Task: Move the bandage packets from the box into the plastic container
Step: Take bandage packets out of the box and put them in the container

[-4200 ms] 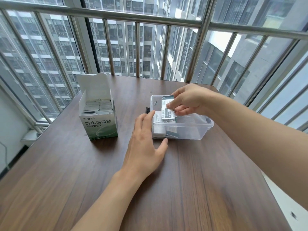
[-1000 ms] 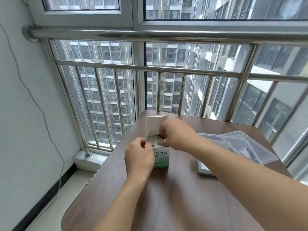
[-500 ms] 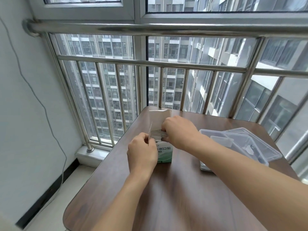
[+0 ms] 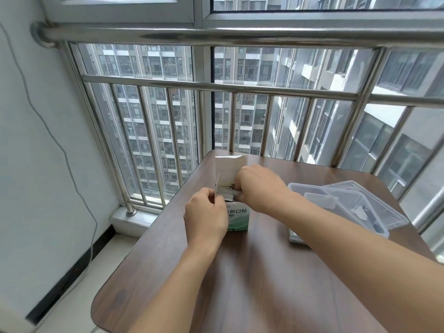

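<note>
The right hand (image 4: 260,187) pinches a sheaf of bandage packets (image 4: 229,191) at the mouth of the box (image 4: 237,216); the left hand (image 4: 206,216) grips the box's near side. The plastic container (image 4: 336,207) lies to the right of the box, nearer the right hand, its long axis running away from the person

White-and-green box (image 4: 237,218) upright on the table, lid flap raised — bandage packets (image 4: 228,192) packed on edge inside, some lifted above the rim. Clear plastic container (image 4: 336,207) to its right, open, a few packets at its bottom.
</note>
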Demonstrator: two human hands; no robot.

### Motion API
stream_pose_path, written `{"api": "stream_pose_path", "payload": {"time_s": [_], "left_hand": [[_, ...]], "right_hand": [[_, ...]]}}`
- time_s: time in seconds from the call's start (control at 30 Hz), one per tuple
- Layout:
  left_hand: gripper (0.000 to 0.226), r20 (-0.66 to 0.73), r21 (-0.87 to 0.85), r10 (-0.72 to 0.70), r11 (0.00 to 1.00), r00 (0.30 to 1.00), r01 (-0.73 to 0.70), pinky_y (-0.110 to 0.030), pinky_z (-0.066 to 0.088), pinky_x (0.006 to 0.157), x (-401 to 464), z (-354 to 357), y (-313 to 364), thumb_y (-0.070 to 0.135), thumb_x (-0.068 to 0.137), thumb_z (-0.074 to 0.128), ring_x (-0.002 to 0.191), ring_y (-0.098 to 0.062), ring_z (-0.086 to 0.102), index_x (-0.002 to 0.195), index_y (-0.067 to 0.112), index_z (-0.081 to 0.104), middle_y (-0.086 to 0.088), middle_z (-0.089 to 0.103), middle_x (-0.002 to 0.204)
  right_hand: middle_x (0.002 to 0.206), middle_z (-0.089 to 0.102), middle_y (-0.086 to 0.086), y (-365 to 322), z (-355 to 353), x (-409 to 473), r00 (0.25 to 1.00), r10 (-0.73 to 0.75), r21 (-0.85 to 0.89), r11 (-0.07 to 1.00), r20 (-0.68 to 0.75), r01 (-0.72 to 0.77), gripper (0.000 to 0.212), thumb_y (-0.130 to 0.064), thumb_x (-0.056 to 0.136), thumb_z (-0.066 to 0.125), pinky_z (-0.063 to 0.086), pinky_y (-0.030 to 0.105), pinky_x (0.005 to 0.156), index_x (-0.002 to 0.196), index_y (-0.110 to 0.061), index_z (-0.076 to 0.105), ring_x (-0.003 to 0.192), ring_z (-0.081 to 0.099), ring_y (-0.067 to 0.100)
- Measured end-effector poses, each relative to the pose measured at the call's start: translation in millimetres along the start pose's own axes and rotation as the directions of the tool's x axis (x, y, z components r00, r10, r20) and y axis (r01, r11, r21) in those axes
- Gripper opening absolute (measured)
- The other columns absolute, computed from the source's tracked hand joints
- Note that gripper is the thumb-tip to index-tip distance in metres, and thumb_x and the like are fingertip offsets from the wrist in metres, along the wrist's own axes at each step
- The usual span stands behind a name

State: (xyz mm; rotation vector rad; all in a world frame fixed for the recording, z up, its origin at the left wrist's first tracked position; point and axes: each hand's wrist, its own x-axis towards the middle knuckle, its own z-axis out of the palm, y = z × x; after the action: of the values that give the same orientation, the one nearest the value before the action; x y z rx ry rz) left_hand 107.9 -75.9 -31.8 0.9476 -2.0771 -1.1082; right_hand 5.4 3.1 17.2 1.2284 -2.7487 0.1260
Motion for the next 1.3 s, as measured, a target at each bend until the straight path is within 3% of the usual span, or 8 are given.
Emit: {"api": "stream_pose_path", "payload": {"time_s": [0.27, 0.5, 0.57, 0.63, 0.73, 1.0, 1.17, 1.3], "left_hand": [[0.02, 0.007, 0.001, -0.011, 1.0, 1.0, 0.011, -0.032, 0.036, 0.068, 3.3, -0.2, 0.1, 0.022, 0.091, 0.055, 0.078, -0.027, 0.054, 0.072, 0.022, 0.056, 0.005, 0.058, 0.068], [0.027, 0.011, 0.007, -0.008, 1.0, 1.0, 0.008, -0.033, 0.034, 0.066, 4.6, -1.3, -0.1, 0.019, 0.09, 0.055, 0.073, -0.026, 0.049, 0.064, 0.021, 0.048, 0.006, 0.052, 0.062], [0.025, 0.019, 0.004, -0.004, 1.0, 1.0, 0.004, -0.033, 0.035, 0.066, 4.8, -0.9, -0.5, 0.019, 0.09, 0.055, 0.074, -0.026, 0.051, 0.066, 0.021, 0.05, 0.007, 0.054, 0.063], [0.02, 0.026, -0.002, 0.002, 1.0, 1.0, -0.002, -0.033, 0.037, 0.068, 5.3, -0.5, -0.8, 0.02, 0.09, 0.055, 0.077, -0.027, 0.055, 0.07, 0.021, 0.056, 0.007, 0.058, 0.066], [0.015, 0.035, -0.003, 0.011, 1.0, 0.999, -0.011, -0.032, 0.038, 0.069, 6.0, 0.5, -0.6, 0.021, 0.091, 0.055, 0.081, -0.026, 0.058, 0.077, 0.021, 0.062, 0.007, 0.062, 0.071], [0.012, 0.054, 0.002, 0.022, 1.0, 0.998, -0.022, -0.031, 0.04, 0.071, 9.6, 3.5, -2.3, 0.023, 0.092, 0.056, 0.085, -0.024, 0.061, 0.087, 0.021, 0.067, 0.004, 0.068, 0.08], [0.021, 0.04, -0.036, -0.025, 0.999, 0.999, 0.027, -0.033, 0.044, 0.076, 17.7, 3.7, 4.1, 0.042, 0.09, 0.063, 0.087, -0.019, 0.061, 0.094, 0.021, 0.062, 0.013, 0.062, 0.08], [0.026, 0.069, -0.035, -0.041, 0.998, 0.997, 0.044, -0.039, 0.051, 0.087, 32.5, 6.9, 3.1, 0.041, 0.086, 0.067, 0.094, -0.022, 0.063, 0.1, 0.022, 0.058, 0.004, 0.066, 0.094]], "right_hand": [[0.095, 0.073, 0.005, 8.4, -9.4, 8.4, 0.992, -0.014, 0.247, 0.969, 0.123, -0.017, 0.017, -0.015, 0.083, 0.077, 0.059, 0.04, 0.081, 0.097, -0.01, 0.069, 0.088, 0.069, 0.025], [0.088, 0.075, 0.008, 12.7, -14.2, 21.5, 0.971, -0.037, 0.269, 0.963, 0.236, -0.029, 0.011, -0.007, 0.088, 0.069, 0.055, 0.031, 0.072, 0.092, -0.003, 0.078, 0.081, 0.067, 0.027], [0.097, 0.076, 0.014, 12.0, -15.0, 24.8, 0.964, -0.049, 0.211, 0.977, 0.261, -0.008, 0.016, -0.001, 0.087, 0.064, 0.054, 0.029, 0.069, 0.096, -0.003, 0.077, 0.088, 0.068, 0.035], [0.082, 0.072, 0.012, 9.5, -17.5, 25.2, 0.954, -0.062, 0.1, 0.994, 0.294, 0.034, 0.019, 0.005, 0.084, 0.061, 0.051, 0.027, 0.062, 0.089, -0.006, 0.075, 0.073, 0.063, 0.033], [0.06, 0.048, 0.005, 6.4, -21.6, 24.6, 0.957, -0.064, -0.03, 0.997, 0.282, 0.076, 0.021, 0.009, 0.077, 0.057, 0.042, 0.029, 0.053, 0.066, -0.009, 0.059, 0.059, 0.048, 0.027], [0.066, 0.036, 0.003, -1.6, -17.6, 21.2, 0.981, -0.023, -0.116, 0.992, 0.194, 0.046, 0.039, -0.003, 0.088, 0.06, 0.028, 0.022, 0.046, 0.06, -0.016, 0.036, 0.066, 0.047, 0.028], [0.093, 0.063, 0.006, -3.4, -27.3, 14.7, 0.997, -0.016, -0.027, 0.999, 0.074, 0.019, 0.002, -0.013, 0.085, 0.07, 0.039, 0.026, 0.058, 0.085, -0.015, 0.07, 0.075, 0.054, 0.027], [0.091, 0.066, 0.007, -0.5, -31.9, 3.4, 1.0, -0.028, 0.019, 0.999, 0.012, 0.028, 0.007, -0.017, 0.086, 0.072, 0.049, 0.031, 0.065, 0.091, -0.02, 0.076, 0.078, 0.06, 0.028]]}}
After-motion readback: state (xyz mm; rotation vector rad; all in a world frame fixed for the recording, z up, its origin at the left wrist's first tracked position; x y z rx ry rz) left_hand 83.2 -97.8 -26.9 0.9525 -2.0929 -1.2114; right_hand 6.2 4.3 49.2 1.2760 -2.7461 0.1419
